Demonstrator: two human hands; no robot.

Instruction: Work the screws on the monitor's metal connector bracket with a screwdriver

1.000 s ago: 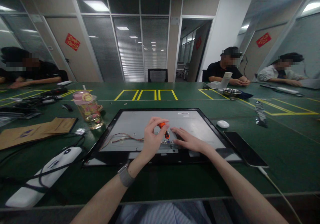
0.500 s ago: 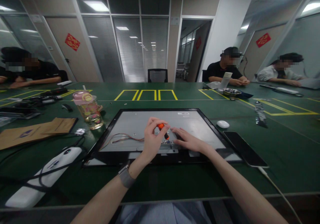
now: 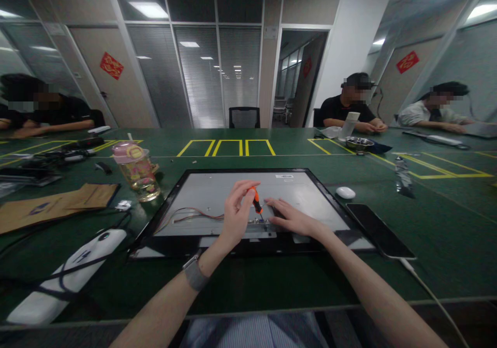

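An orange and black screwdriver [image 3: 257, 201] stands tilted over a flat display panel [image 3: 202, 187] with a black frame, its back side up. My left hand [image 3: 237, 209] has its fingers closed round the handle from the left. The shaft points down at a small board with connectors [image 3: 261, 222] near the panel's lower middle. Just right of that board, my right hand [image 3: 292, 217] lies with its fingers stretched out over the panel. A bundle of thin wires [image 3: 194, 212] runs across the panel on the left.
A phone [image 3: 378, 230] on a cable and a white case [image 3: 345, 192] lie right of the panel. To the left are a drink bottle [image 3: 136, 172], a paper bag [image 3: 58, 205] and a white device [image 3: 70, 273] with black cords. Several people sit round the table.
The screwdriver has swung more upright, and more of its handle and shaft shows. My left fingers have shifted slightly on the handle. My right hand has stayed in place.
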